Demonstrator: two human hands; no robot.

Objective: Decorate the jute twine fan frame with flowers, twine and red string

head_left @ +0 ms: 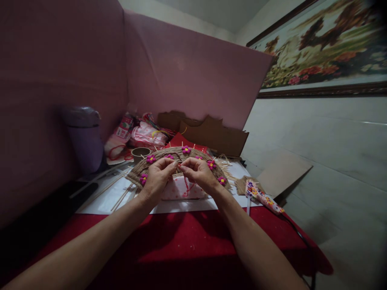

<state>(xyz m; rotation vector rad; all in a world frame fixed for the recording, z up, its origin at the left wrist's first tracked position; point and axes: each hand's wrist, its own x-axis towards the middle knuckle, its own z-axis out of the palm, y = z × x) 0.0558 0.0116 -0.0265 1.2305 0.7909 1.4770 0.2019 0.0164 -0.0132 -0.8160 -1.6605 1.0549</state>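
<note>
My left hand [159,177] and my right hand [201,175] meet at the middle of the table, thumbs and fingertips pinched close together. Between them is a thin red yarn [186,186], its loose strands hanging below the fingers. Both pinches are closed on it. Just behind my hands stands a fan-shaped piece wound with tan twine [161,155], bearing several magenta felt flowers [186,150] with yellow centres. Thin wooden sticks poke out of its upper edge. Beneath my fingers, a white dotted piece [178,192] shows at the front; my hands partly cover the fan.
A flower-patterned glue gun [266,198] with a black cord lies at right. At left are a purple tumbler [86,147], a small round cup [141,152] and loose sticks [121,197]. Torn cardboard [214,135] and bagged materials [148,135] stand behind. White sheeting covers part of the red tablecloth [187,237].
</note>
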